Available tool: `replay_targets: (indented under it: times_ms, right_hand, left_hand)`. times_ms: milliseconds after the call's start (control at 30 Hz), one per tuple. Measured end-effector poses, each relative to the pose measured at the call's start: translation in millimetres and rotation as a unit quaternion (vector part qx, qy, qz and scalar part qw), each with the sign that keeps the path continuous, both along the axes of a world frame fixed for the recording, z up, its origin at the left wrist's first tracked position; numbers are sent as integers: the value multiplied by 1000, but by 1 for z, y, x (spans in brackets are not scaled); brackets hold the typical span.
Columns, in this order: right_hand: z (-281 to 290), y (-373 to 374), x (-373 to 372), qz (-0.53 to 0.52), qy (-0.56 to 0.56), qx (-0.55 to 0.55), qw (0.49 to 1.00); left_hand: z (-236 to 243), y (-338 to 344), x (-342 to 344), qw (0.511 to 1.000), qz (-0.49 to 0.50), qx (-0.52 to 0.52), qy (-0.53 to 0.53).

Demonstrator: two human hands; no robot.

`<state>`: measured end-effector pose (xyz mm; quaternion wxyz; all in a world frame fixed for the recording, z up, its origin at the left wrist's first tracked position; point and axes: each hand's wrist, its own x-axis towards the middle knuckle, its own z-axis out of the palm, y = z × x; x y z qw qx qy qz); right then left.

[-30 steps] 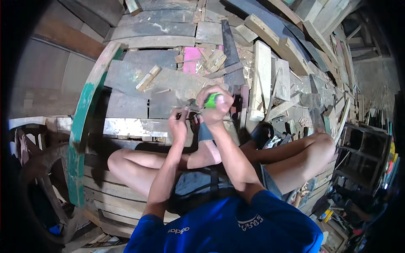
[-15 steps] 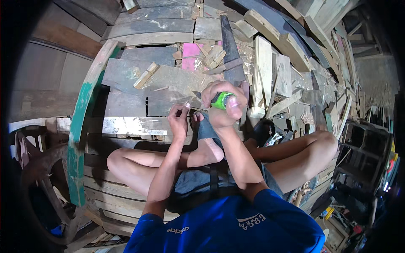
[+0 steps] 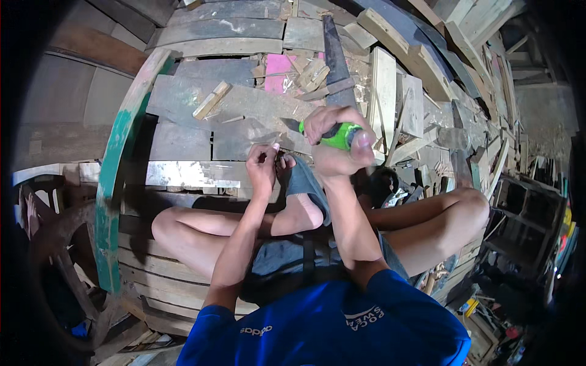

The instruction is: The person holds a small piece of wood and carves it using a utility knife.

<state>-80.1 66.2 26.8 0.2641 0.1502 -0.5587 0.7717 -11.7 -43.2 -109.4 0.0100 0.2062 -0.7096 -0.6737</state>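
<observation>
Worn floorboards (image 3: 177, 145) strewn with wood offcuts (image 3: 212, 101) lie below a green-handled knife (image 3: 344, 135), wrapped by the right hand's fingers (image 3: 331, 116), blade clear of the left hand (image 3: 261, 168), whose fingertips pinch close, perhaps on something tiny; how much is cut or left doesn't show.

The middle is bright (outer lines bow), the side rims black.

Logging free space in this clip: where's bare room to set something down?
Barest: the grey boards between the green-painted plank and the left hand, nearer than the small wood block. Crowded: right of the long dark strip, where offcuts pile up.
</observation>
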Motion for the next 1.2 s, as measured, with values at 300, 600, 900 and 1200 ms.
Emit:
replay_targets:
  times_ms: [300,600,900,1200]
  right_hand:
    - [8,-6,-1,36,-28,-8,999]
    - [-21,-9,0,29,-77,18,996]
    - [-43,-12,-3,13,-73,70,995]
    - [-42,-5,0,34,-77,22,996]
  left_hand:
    - [-17,-5,-4,997,2,-16,79]
    - [-16,0,-6,997,8,-18,78]
    - [-5,10,-9,994,25,55,87]
    - [-6,7,-8,998,13,-10,65]
